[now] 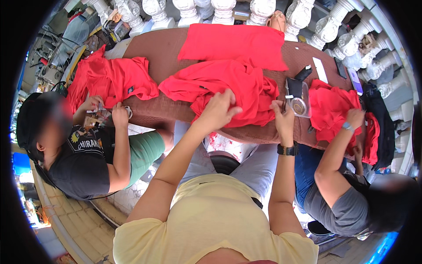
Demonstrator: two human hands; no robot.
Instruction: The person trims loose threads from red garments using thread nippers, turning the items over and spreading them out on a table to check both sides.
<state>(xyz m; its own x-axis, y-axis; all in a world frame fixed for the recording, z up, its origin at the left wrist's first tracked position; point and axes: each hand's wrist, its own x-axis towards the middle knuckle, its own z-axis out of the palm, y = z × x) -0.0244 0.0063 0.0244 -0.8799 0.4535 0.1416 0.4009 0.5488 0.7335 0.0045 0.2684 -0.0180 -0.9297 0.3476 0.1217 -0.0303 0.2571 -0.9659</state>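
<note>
A crumpled red garment lies in front of me on the brown cloth-covered table. My left hand is over its near edge, thumb and fingers apart, with nothing visible between them. At the garment's right edge, my right hand has its fingers closed around something slim and dark, too small to make out. Just right of that hand sits a clear plastic container with a round gold-coloured item inside. Behind the garment, a flatter piece of red fabric is spread out.
At left, a person in a dark shirt handles another red garment. A person at right works on a red garment. Black fabric hangs over the table's right end. A white strip lies far right; white balusters line the back.
</note>
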